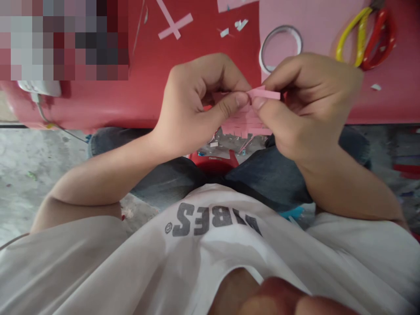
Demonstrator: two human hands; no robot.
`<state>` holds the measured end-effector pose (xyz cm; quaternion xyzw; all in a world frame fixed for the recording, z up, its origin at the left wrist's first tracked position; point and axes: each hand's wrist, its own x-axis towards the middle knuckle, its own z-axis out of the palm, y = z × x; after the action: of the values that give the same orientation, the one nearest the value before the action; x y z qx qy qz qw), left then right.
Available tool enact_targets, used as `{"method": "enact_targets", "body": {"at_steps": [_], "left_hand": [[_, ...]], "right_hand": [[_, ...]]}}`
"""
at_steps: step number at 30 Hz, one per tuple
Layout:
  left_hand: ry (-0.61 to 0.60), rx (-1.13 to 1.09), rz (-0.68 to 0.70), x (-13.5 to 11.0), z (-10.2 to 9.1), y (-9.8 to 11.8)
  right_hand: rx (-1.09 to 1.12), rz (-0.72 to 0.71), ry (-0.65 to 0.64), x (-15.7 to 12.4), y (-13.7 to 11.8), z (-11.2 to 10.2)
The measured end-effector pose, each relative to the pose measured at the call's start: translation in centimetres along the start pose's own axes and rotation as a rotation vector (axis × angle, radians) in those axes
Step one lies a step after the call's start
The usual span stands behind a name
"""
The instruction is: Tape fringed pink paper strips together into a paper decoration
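Pink paper strip (264, 93) pinched between left hand (197, 105) and right hand (305, 105), both thumbs and fingers closed on it; fringed pink paper (246, 124) hangs beneath. Beyond hands: tape roll (280, 48), yellow-and-red scissors (365, 39) on red table (203, 43); concrete floor (29, 175) at left.

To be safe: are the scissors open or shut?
Cannot tell: the scissors show only yellow and red handles; the blades are out of view.
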<state>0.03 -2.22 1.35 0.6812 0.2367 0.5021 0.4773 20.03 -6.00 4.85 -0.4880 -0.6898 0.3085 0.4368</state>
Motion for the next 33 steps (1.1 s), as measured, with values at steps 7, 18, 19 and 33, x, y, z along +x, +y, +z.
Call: {"method": "enact_targets", "body": {"at_steps": [7, 18, 19, 33], "left_hand": [[0.001, 0.011, 0.004, -0.1, -0.1, 0.1], [0.056, 0.005, -0.215, 0.2, 0.1, 2.7], [0.063, -0.015, -0.180, 0.1, 0.2, 2.4], [0.093, 0.062, -0.071, 0.0, -0.2, 0.8]], "right_hand": [[0.005, -0.113, 0.067, 0.0, 0.9, 0.2], [-0.009, -0.099, 0.064, 0.0, 0.8, 0.0], [-0.017, -0.087, 0.058, 0.0, 0.7, -0.1], [-0.004, -0.069, -0.006, 0.3, 1.1, -0.7]]}}
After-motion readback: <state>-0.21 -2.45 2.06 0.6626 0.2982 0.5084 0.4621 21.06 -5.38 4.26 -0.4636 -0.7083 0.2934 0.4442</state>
